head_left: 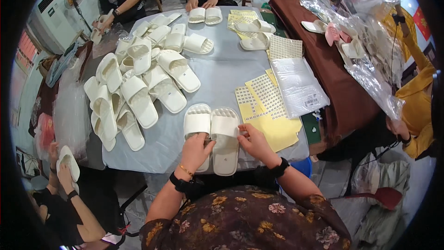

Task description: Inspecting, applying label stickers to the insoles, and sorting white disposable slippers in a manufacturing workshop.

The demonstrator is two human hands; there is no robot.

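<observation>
A worker in a floral top bends over a pair of off-white slide slippers (225, 125), set side by side between the hands at the near edge of a covered desk (219, 76). The left hand (196, 147) curls over the left slipper just below its strap; whether it grips is impossible to tell, and a thin pale line by its thumb is too small to identify. The right hand (253, 140), thumb and finger drawn close together, meets the right slipper's outer side, its grip likewise unclear.

Good handling here would seem to call for a light touch at the strap sides, sparing pale foam from dents and smudges, with both ridged ends level. The right forearm is best lifted clear of a loose yellow sheet (276, 134) just beyond it. Printed sticker sheets (263, 94) lie ahead of the right hand; a slipper pile (135, 95) spreads ahead and left of the left.
</observation>
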